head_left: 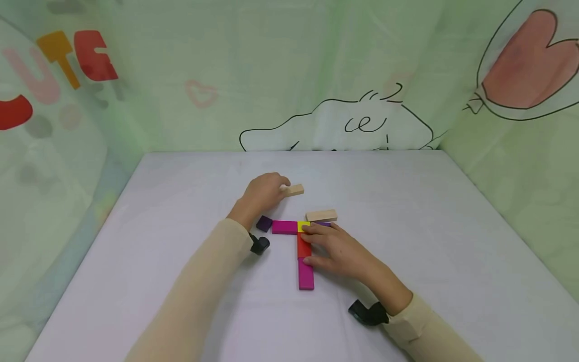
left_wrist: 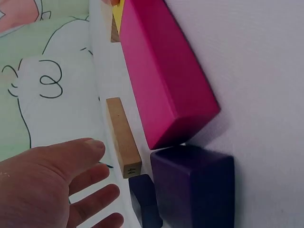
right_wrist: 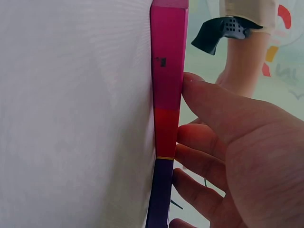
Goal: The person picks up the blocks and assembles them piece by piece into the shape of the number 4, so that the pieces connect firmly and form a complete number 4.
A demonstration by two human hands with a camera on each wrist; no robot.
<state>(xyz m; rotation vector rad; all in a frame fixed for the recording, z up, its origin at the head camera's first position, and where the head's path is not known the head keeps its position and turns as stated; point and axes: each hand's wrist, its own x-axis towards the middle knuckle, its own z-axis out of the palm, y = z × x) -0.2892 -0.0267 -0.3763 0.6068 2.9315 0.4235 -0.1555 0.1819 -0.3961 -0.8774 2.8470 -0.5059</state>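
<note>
My left hand [head_left: 264, 191] reaches to the far side, its fingertips at the left end of a plain wooden block [head_left: 295, 190]. In the left wrist view its fingers are loosely extended, beside that wooden block [left_wrist: 124, 137]. My right hand [head_left: 346, 251] lies over a T of coloured blocks. Its fingertips touch the yellow block [head_left: 302, 224] and red block [head_left: 303, 250]; the thumb is at the near magenta block [head_left: 306, 277]. A second magenta block [head_left: 284, 228] extends left from the yellow one. To the right, a purple block [head_left: 323, 224] is partly hidden by the fingers.
A dark purple block [head_left: 264, 223] sits at the T's left end; the left wrist view shows another dark block [left_wrist: 144, 202] beside it. A second wooden block [head_left: 321, 215] lies behind the T's right arm. Printed cloth walls [head_left: 203, 75] surround the white table [head_left: 407, 201].
</note>
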